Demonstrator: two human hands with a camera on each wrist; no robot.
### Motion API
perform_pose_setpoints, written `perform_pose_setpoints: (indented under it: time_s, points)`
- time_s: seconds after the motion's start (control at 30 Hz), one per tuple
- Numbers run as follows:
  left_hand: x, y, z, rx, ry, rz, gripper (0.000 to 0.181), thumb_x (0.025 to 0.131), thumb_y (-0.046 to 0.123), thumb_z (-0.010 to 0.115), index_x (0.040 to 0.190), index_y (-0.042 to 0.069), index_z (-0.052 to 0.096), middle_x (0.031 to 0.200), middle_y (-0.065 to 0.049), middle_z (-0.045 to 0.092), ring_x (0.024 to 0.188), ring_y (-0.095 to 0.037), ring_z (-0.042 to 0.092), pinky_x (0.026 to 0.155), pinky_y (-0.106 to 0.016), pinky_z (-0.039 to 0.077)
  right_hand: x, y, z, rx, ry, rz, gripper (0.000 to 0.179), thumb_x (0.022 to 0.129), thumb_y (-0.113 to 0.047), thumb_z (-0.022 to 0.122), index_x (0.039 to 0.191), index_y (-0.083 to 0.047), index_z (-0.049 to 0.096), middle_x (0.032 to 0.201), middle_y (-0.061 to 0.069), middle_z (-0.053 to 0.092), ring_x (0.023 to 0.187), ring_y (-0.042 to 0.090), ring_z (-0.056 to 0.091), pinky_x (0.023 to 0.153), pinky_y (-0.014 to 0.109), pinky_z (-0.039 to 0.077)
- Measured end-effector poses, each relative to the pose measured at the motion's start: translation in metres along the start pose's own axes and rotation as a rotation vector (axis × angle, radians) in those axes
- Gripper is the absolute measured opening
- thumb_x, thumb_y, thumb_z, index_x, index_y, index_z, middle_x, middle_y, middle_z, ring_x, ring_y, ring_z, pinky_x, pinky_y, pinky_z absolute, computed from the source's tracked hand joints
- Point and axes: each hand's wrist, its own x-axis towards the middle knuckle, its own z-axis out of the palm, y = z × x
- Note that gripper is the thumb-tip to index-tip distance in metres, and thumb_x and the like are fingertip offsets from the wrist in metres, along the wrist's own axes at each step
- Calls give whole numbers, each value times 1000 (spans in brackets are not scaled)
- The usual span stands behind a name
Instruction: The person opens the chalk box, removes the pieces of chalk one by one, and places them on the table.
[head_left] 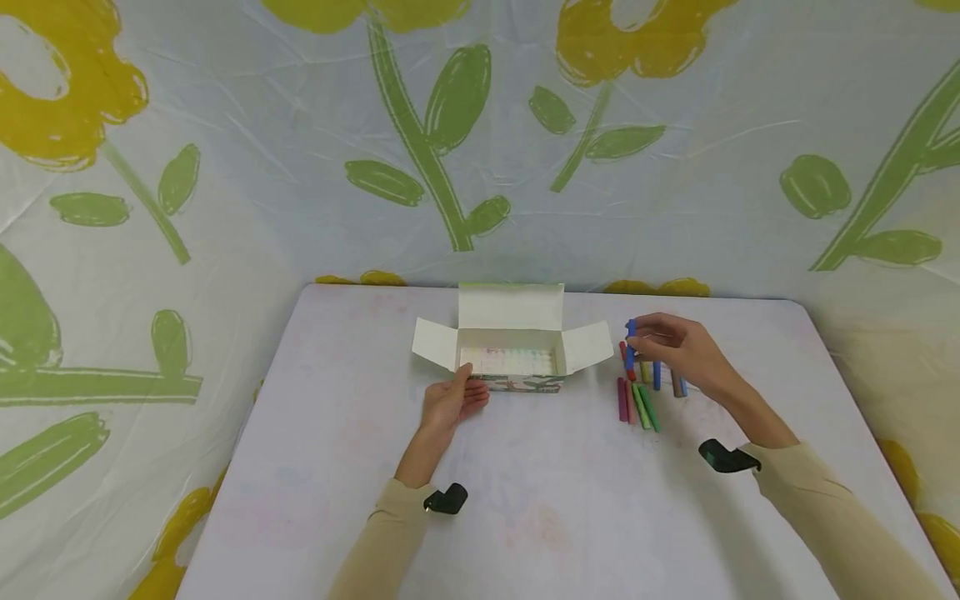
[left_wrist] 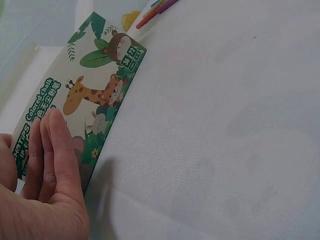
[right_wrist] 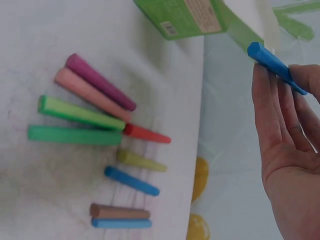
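Observation:
An open-topped chalk box [head_left: 525,384] with printed animals and "Colored chalk" lettering stands near the table's back edge, its flaps spread. Rows of chalk [head_left: 517,361] lie inside. At the box's front left corner, my left hand [head_left: 447,403] pinches the wall, thumb at the rim and fingers along the printed front [left_wrist: 90,95]. Right of the box, my right hand [head_left: 686,350] holds a blue chalk stick [right_wrist: 272,64] between thumb and fingertips, raised above the table. Beneath it lie loose sticks, among them a purple one [right_wrist: 100,81], a green one [right_wrist: 75,135] and a red one [right_wrist: 147,133].
The white table [head_left: 360,517] meets a flower-printed cloth [head_left: 247,167] at the back and sides. A brown stick [right_wrist: 120,211] and a light blue stick [right_wrist: 122,223] lie side by side at the right of the loose chalk. The box's right flap [head_left: 588,346] sticks out toward the chalk.

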Motion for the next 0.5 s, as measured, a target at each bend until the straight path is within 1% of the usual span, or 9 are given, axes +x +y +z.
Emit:
perform_pose_setpoints:
  time_s: [0.1, 0.17, 0.2, 0.27, 0.33, 0.4, 0.5]
  points:
    - [0, 0, -1, 10, -11, 9, 50, 103, 38, 65, 105, -12, 70, 91, -13, 74, 82, -17, 74, 83, -29, 63, -7, 10, -4, -14, 14, 7, 43, 103, -25, 65, 136, 1, 57, 120, 12, 71, 98, 6, 71, 84, 13, 54]
    - [0, 0, -1, 7, -10, 3, 49, 102, 38, 65, 105, -11, 70, 91, -13, 74, 82, -17, 74, 83, -29, 63, -12, 17, -6, -20, 22, 10, 42, 104, -26, 65, 136, 1, 58, 118, 5, 72, 98, 2, 69, 83, 13, 54]
    - [0, -1, -1, 5, -12, 2, 50, 102, 38, 65, 105, -12, 70, 91, -13, 74, 82, -17, 74, 84, -29, 63, -14, 20, -7, -13, 21, 14, 42, 104, -25, 64, 136, 1, 58, 118, 5, 72, 97, 2, 70, 83, 12, 54]
    - [0, -1, -2, 5, -14, 3, 50, 102, 38, 66, 105, -12, 70, 92, -13, 74, 82, -17, 74, 84, -29, 63, -19, 27, -9, -9, 21, 22, 42, 104, -25, 64, 136, 1, 57, 117, 1, 71, 96, -2, 68, 83, 11, 54]
    - [1, -1, -2, 4, -15, 4, 51, 101, 38, 66, 106, -12, 70, 92, -13, 75, 82, -17, 74, 85, -30, 63, -23, 34, -10, -4, 21, 37, 42, 104, -25, 63, 137, 1, 57, 118, -2, 70, 97, 0, 69, 84, 11, 54]
    - [1, -1, -2, 2, -17, 7, 51, 101, 38, 67, 107, -13, 69, 91, -13, 75, 82, -17, 74, 85, -30, 63, -26, 41, -11, -3, 21, 54, 42, 104, -26, 63, 137, 1, 57, 119, 2, 70, 97, 4, 70, 84, 10, 53]
    - [1, -1, -2, -2, -17, 9, 51, 101, 37, 67, 106, -13, 70, 91, -13, 75, 82, -17, 74, 84, -30, 63, -32, 50, -11, -13, 22, 77, 44, 104, -26, 64, 138, 2, 56, 123, 16, 69, 98, 6, 71, 83, 11, 54]
